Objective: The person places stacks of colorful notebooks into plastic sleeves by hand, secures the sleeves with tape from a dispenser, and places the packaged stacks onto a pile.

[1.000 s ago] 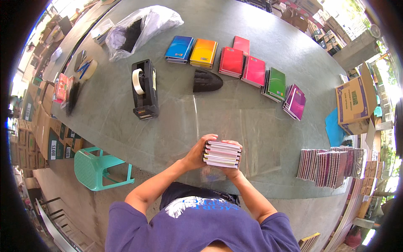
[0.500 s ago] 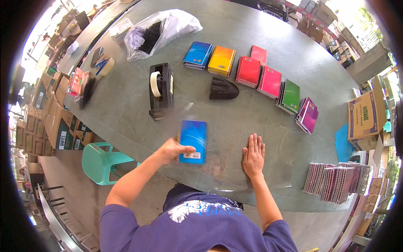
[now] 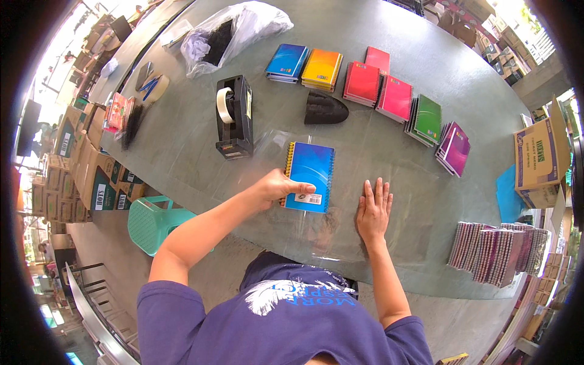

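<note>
My left hand (image 3: 281, 187) grips a stack of small spiral notebooks by its left side, with a blue notebook (image 3: 311, 173) on top and the thumb over its white label. A yellow coil shows along the stack's left edge. Under it, a clear plastic sheet (image 3: 413, 188) lies on the grey-green table (image 3: 201, 182). My right hand (image 3: 375, 210) rests flat on the sheet, palm down with the fingers out, to the right of the notebooks. Beyond the held stack sits a black wedge-shaped object (image 3: 325, 108), and a black tape dispenser (image 3: 236, 118) stands to its left.
Across the far side runs an arc of notebook stacks: blue (image 3: 286, 61), yellow (image 3: 321, 68), red (image 3: 362, 82), pink (image 3: 395, 97), green (image 3: 426, 118) and purple (image 3: 453, 149). A plastic bag (image 3: 249, 30) lies far left. Spiral-bound books (image 3: 490, 252) and a carton (image 3: 541, 161) are at right.
My left hand has carried the notebooks rightward and slightly away over the plastic sheet. My right hand stays flat on it. The whole view has shifted a little.
</note>
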Tool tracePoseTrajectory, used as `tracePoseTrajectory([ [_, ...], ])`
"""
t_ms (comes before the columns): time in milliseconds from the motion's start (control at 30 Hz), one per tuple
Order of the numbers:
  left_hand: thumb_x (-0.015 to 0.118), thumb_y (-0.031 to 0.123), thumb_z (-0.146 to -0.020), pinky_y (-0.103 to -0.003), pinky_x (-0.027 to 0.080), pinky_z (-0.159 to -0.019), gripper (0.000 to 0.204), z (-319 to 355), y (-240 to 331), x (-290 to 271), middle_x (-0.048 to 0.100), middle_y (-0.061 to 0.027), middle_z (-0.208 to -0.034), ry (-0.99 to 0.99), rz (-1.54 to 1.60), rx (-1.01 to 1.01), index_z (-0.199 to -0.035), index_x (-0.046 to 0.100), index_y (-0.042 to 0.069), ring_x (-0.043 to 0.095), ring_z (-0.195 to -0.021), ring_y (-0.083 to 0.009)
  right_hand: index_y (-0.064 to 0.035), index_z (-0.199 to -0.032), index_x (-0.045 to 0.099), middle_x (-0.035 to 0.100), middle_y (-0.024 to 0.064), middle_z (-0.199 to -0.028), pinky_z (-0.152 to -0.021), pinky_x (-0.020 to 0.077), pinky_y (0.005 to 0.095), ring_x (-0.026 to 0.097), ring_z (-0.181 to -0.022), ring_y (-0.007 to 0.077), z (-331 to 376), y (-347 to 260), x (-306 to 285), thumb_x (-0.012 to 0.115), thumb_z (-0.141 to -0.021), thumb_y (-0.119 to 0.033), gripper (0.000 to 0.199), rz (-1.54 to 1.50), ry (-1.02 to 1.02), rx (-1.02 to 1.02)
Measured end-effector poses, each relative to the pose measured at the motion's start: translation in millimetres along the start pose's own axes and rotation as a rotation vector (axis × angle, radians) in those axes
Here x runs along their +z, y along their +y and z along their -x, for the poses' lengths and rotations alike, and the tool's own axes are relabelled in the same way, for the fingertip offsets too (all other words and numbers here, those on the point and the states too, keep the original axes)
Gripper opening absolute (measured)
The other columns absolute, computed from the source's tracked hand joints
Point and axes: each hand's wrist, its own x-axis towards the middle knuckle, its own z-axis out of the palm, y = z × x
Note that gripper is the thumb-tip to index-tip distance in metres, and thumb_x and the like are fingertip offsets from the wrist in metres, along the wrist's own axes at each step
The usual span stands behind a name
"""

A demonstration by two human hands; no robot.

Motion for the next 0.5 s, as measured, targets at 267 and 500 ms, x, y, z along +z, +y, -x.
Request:
tracePoseTrajectory([
  [267, 0.087, 0.037, -0.055, -0.03, 0.051, -0.07, 0.059, -14, -14, 2, 0.067, -0.0098, -0.088, 0.08, -0.174, -0.065, -0.095, 0.065, 0.0, 0.064, -0.08, -0.0177, -0.0083, -0.121, 0.053, 0.06, 0.0072, -0.087, -0.072, 0.0493, 0.0336, 0.057, -0.075, 0.0205, -8, 3, -15, 0.067, -0.079, -0.008, 0.045, -0.379, -0.025, -0.002],
  [500, 0.087, 0.037, -0.055, -0.03, 0.051, -0.071, 0.056, -7, -6, 6, 0.067, -0.0096, -0.087, 0.08, -0.177, -0.039, -0.092, 0.067, 0.001, 0.064, -0.079, -0.0173, 0.0007, -0.112, 0.052, 0.063, 0.0045, -0.075, -0.054, 0.0459, 0.0229, 0.057, -0.063, 0.0087, -24, -6, -33, 0.074, -0.073, -0.007, 0.046, -0.958, -0.244, 0.658],
])
